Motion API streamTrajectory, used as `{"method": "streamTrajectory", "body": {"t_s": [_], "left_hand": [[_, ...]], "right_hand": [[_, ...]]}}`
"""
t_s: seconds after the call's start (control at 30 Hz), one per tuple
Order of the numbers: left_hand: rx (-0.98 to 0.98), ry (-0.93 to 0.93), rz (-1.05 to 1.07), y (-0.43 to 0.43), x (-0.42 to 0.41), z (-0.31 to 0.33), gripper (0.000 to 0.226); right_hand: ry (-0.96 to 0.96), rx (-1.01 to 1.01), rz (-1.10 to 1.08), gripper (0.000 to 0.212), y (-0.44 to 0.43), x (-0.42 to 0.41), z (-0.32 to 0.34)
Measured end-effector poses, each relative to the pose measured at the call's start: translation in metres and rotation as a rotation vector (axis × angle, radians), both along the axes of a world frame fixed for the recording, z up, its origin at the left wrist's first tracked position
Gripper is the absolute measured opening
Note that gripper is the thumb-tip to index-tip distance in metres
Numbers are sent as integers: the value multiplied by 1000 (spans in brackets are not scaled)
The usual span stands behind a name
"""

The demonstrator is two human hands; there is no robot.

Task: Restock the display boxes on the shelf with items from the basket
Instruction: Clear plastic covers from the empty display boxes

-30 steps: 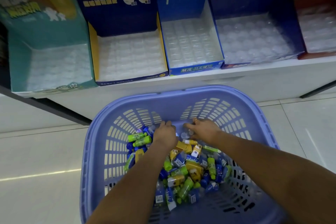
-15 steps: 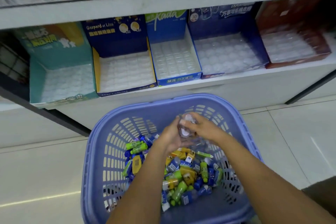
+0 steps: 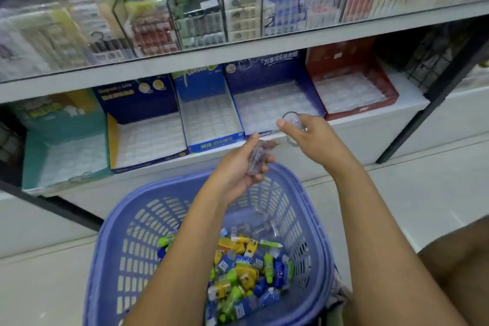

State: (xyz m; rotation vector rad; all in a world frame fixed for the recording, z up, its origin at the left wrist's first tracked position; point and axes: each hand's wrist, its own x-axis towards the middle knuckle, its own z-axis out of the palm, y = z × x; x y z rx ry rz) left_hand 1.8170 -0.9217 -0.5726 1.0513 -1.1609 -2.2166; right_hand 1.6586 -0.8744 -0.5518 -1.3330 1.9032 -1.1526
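A blue plastic basket (image 3: 124, 241) stands on the floor below me, holding several small green, yellow and blue packets (image 3: 246, 270) and a few clear items. My left hand (image 3: 238, 169) is raised above the basket's far rim and grips a small clear plastic item (image 3: 255, 157). My right hand (image 3: 309, 137) is further up, in front of the dark blue display box (image 3: 267, 103), and holds another clear item (image 3: 292, 120). Five display boxes sit on the lower shelf; their white moulded trays show no items.
The teal box (image 3: 60, 151), navy-and-yellow box (image 3: 145, 137), blue box (image 3: 211, 119) and red box (image 3: 352, 90) line the white shelf (image 3: 370, 124). An upper shelf (image 3: 238, 45) carries packed goods. Black shelf legs stand at left and right. White tiled floor surrounds the basket.
Both hands have risen out of the basket, each with a clear item, and separated; the right hand has moved up toward the dark blue box. My view has tilted upward.
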Motion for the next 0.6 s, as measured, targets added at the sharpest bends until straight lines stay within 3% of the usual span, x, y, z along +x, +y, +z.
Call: {"method": "streamTrajectory", "body": {"t_s": [0.1,0.2,0.33,0.43,0.6], "left_hand": [[-7,19,9,0,-28,20,48],[-12,58,6,-2,-58,38,40],[-62,31,41,-10,-93,46,27],[-113,-19,98,-18,-109,43,28],[-158,-65,144,-30,-121,31,25]], "right_hand": [[-78,-124,-154,29,0,-27,5],[-127,-218,-279,35,-9,-55,9],[24,-306,-409,27,-34,-103,16],[130,-285,-415,24,-58,-139,17],[127,-189,-358,22,-94,-170,1]]}}
